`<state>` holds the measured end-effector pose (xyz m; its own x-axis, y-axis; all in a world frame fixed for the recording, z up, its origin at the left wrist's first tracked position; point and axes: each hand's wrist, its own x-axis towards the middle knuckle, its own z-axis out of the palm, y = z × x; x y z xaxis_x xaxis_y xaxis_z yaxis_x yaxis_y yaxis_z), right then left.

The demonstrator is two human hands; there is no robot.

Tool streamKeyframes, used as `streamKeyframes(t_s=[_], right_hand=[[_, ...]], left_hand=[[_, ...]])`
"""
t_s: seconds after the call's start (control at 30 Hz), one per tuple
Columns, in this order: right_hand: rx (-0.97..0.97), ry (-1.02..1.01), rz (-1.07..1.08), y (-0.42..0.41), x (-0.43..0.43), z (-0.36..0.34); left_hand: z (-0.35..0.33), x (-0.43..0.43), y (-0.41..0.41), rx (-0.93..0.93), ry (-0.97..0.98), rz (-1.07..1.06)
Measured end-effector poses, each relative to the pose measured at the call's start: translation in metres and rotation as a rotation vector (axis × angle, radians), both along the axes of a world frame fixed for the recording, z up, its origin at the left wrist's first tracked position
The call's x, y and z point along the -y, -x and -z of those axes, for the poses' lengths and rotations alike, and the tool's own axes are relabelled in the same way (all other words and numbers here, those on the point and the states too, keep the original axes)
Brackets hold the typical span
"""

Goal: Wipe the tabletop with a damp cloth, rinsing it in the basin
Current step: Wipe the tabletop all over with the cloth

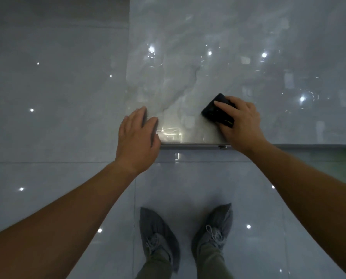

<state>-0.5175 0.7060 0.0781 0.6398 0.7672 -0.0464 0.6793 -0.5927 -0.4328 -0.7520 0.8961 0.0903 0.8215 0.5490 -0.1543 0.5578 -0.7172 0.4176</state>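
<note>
Most of the dark cloth (216,112) is hidden beneath the right hand (240,122), whose fingers press flat on it, together. It sits near the glossy marble tabletop's (188,57) front edge, long axis slanting from far-left to near-right. The left hand (138,135) rests open at the front-left corner, fingers together. Shiny tiled floor (47,117) below

- tabletop (238,47): glossy pale grey, white marble veining
- cloth (214,111): black
- floor (47,117): light grey tiles
- shoes (158,234): grey
- trousers (212,264): olive
</note>
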Motion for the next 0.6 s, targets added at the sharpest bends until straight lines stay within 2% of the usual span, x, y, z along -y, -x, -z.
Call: streamKeyframes(t_s=[0.2,0.27,0.3,0.47,0.6], right_hand=[[-0.017,0.07,0.194,-0.038,0.025,-0.009],[-0.082,0.08,0.255,-0.057,0.037,-0.017],[-0.146,0.023,0.294,-0.064,0.042,-0.021],[-0.672,-0.412,0.723,-0.09,0.075,-0.056],[-1.239,-0.671,1.04,-0.116,0.123,-0.095]], left_hand=[[-0.011,0.019,-0.021,-0.028,0.029,-0.091],[-0.019,0.026,-0.031,-0.04,0.028,-0.122],[-0.023,0.031,-0.036,-0.041,0.03,-0.128],[-0.049,0.073,-0.084,-0.022,0.087,-0.118],[-0.077,0.134,-0.152,0.066,0.289,-0.074]])
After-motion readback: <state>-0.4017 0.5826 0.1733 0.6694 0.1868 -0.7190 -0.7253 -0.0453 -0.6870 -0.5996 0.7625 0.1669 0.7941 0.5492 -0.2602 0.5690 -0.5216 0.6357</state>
